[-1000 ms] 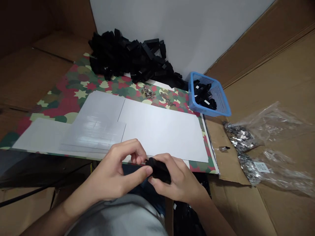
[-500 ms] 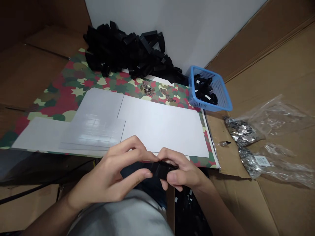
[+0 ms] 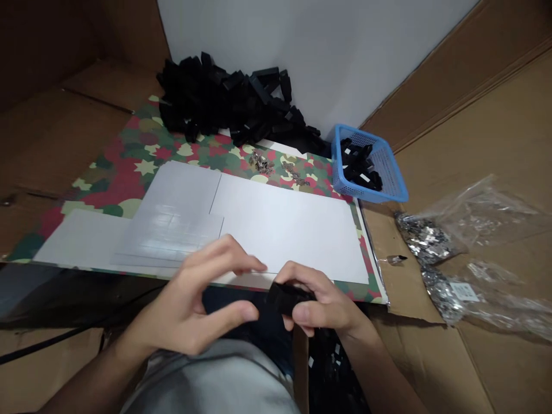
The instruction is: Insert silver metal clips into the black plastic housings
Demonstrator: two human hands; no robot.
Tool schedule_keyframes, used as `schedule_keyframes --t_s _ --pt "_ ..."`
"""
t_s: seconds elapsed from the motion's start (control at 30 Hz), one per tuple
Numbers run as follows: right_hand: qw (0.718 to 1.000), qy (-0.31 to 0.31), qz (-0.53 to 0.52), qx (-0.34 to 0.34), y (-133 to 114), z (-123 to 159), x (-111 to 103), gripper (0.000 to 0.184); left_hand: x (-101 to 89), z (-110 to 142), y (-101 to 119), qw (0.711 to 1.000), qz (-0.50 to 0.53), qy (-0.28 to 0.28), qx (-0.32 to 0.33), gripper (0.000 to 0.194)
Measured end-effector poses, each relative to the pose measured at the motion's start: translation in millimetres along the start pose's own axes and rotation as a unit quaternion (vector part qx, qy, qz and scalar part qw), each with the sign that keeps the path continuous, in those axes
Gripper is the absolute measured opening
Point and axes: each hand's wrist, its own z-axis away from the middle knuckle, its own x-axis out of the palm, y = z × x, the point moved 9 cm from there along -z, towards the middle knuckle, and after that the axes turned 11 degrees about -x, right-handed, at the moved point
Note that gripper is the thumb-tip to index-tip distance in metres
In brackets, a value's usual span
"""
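Note:
A small black plastic part (image 3: pixel 285 298) is pinched between the thumb and fingers of my right hand (image 3: pixel 323 302), just off the table's near edge. My left hand (image 3: pixel 202 299) is to the left of it, thumb and fingers spread apart, with a gap between them and the part. The far side of the part is covered by my right fingers. White sheets (image 3: pixel 280 224) lie on the patterned table (image 3: pixel 112 172) beyond my hands.
At the back is a heap of black plastic parts (image 3: pixel 224 103). Small metal pieces (image 3: pixel 261 163) lie in front of it. A blue basket (image 3: pixel 390 192) at the right holds more black parts. Clear bags of metal pieces (image 3: pixel 431 238) rest on cardboard (image 3: pixel 487 368) at the far right.
My left fingers and thumb have come off the black plastic part and opened, moving slightly left. My right hand keeps hold of it. The whole view has shifted a little.

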Motion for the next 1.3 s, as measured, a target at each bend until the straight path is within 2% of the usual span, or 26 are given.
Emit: schedule_keyframes --t_s 0.07,0.13,0.2,0.27,0.33,0.43,0.67,0.87,1.0,1.1,1.2,1.23,1.3 --pt "0.997 0.047 0.048 -0.048 -5 -10 -19 0.029 -24.8 -5 -14 0.994 -0.079 0.071 -0.027 0.023" --pt "0.981 0.123 0.111 -0.1 -9 -19 -43 0.027 -45.3 -12 -35 0.971 -0.189 0.122 -0.086 0.021" --pt "0.961 0.193 0.158 -0.124 -4 -27 -63 0.025 -53.7 -19 -59 0.934 -0.299 0.121 -0.156 0.028" --pt "0.948 0.221 0.191 -0.125 7 -33 -74 0.025 -51.9 -23 -79 0.903 -0.368 0.093 -0.203 0.036" --pt "0.937 0.224 0.24 -0.122 16 -36 -77 0.024 -45.4 -25 -91 0.894 -0.384 0.066 -0.223 0.037" --pt "0.915 0.231 0.313 -0.108 23 -35 -81 0.024 -39.1 -29 -98 0.901 -0.358 0.057 -0.241 0.03" --pt "0.904 0.234 0.344 -0.1 19 -33 -77 0.02 -43.1 -40 -108 0.891 -0.338 0.075 -0.294 0.021" --pt "0.894 0.233 0.37 -0.095 19 -34 -77 0.02 -49.7 -38 -108 0.922 -0.248 0.089 -0.284 0.006" --pt "0.886 0.243 0.376 -0.125 16 -34 -78 0.018 -58.1 -35 -107 0.951 -0.178 0.098 -0.234 0.019" --pt "0.886 0.254 0.361 -0.142 16 -32 -79 0.018 -76.0 -30 -102 0.972 -0.051 0.144 -0.177 0.022" --pt "0.881 0.325 0.305 -0.161 13 -21 -85 0.023 -89.6 -21 -96 0.961 0.116 0.201 -0.151 0.017" --pt "0.882 0.353 0.263 -0.171 11 -17 -85 0.026 -87.1 -18 -91 0.953 0.164 0.208 -0.144 0.016" --pt "0.889 0.386 0.149 -0.194 10 -12 -78 0.033 -68.1 -15 -80 0.941 0.239 0.195 -0.136 0.014"
